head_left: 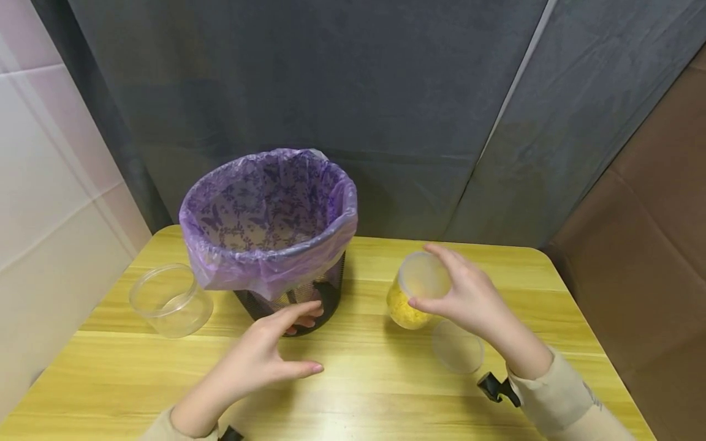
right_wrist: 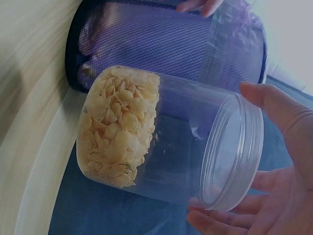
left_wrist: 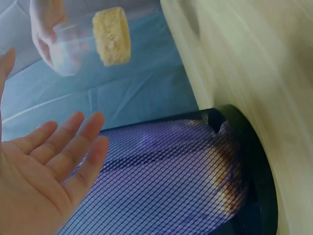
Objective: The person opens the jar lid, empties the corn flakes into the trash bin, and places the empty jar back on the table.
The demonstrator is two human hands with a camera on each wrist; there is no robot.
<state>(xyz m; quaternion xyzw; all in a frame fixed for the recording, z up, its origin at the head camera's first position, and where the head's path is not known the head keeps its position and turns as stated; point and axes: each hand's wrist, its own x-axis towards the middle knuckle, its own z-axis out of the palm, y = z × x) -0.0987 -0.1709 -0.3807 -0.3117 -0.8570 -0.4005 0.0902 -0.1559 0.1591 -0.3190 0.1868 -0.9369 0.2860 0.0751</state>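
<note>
My right hand (head_left: 469, 294) grips a clear plastic jar (right_wrist: 181, 107) around its lidded top, thumb on one side and fingers on the other. Pale yellow flakes (right_wrist: 122, 127) fill roughly the lower half of the jar. The translucent lid (head_left: 425, 275) faces up toward the head camera. In front of the bin, my left hand (head_left: 259, 355) hovers with thumb and fingers spread, holding nothing. A purple bag (head_left: 265, 269) with dark butterfly prints lines the black mesh bin (left_wrist: 161, 181) beside that hand.
An uncovered clear jar (head_left: 173, 303) stands left of the bin on the wooden table (head_left: 364, 404). Flat near my right wrist lies a clear round disc (head_left: 458, 347), like a lid. Dark grey fabric (head_left: 331, 79) hangs behind the table.
</note>
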